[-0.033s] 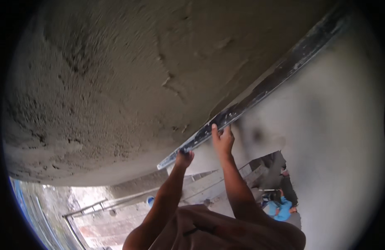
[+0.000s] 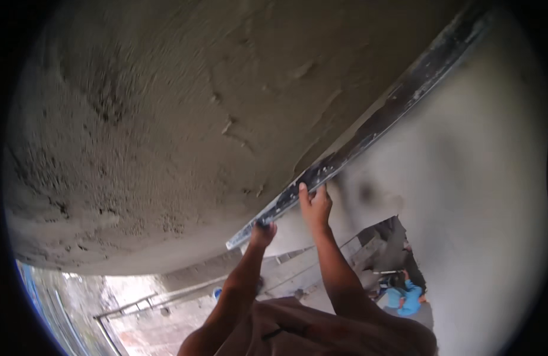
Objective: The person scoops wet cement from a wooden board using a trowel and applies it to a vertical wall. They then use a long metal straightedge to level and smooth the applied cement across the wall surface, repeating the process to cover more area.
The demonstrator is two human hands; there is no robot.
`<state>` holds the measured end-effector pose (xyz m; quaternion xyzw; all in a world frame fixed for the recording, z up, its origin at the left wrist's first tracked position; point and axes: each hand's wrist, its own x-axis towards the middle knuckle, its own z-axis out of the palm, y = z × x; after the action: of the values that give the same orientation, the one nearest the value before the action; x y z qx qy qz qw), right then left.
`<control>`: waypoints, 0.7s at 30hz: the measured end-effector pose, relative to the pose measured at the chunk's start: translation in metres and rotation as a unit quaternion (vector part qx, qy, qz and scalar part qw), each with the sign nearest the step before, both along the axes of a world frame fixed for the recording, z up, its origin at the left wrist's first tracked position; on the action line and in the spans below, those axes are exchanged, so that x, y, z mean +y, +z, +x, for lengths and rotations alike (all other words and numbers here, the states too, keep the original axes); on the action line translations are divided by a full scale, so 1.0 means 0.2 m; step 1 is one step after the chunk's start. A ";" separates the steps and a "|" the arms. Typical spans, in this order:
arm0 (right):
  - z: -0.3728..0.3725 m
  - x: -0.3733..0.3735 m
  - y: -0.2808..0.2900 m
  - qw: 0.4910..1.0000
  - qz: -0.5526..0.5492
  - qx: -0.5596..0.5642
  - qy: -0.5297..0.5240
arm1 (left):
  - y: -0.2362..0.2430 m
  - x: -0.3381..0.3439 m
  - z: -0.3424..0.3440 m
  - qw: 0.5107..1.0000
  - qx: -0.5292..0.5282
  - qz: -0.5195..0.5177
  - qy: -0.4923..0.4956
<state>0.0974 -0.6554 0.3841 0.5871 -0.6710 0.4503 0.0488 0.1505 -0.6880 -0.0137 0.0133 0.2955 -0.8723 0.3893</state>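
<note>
A long, dark metal straightedge [image 2: 369,133], spattered with pale material, runs diagonally along rough wet grey plaster [image 2: 155,118], from low centre to the upper right. My left hand [image 2: 263,234] is closed on it near its lower end, fingertips partly hidden. A little farther up the bar, my right hand [image 2: 315,207] grips its lower edge, thumb and fingers pressed against it. Smooth pale grey surface [image 2: 464,178] lies on the right side of the bar.
Below are a floor with ledges, a metal railing [image 2: 122,307] at the lower left, and part of a blue container [image 2: 217,293] behind my left forearm. Another person [image 2: 407,296] in light blue is low at the right, near a dark opening, holding a long tool.
The straightedge and both my hands sit slightly lower in the picture, as does the plaster's lower edge. Both hands keep their hold on the bar.
</note>
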 end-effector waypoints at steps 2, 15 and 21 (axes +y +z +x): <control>-0.09 0.09 0.02 0.999 -0.016 -0.025 -0.032 | 0.30 0.14 0.00 0.985 -0.150 -0.067 -0.051; 0.15 0.08 0.49 0.972 -0.216 0.090 0.021 | 1.10 0.19 0.27 0.966 -0.215 -0.130 -0.064; 0.09 -0.03 0.32 0.974 -0.215 0.062 0.021 | 0.99 0.16 0.28 0.967 -0.227 -0.105 -0.054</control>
<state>0.1145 -0.6604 0.4479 0.6037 -0.5414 0.5477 0.2060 0.2057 -0.6565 0.1844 0.1857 0.1048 -0.8923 0.3979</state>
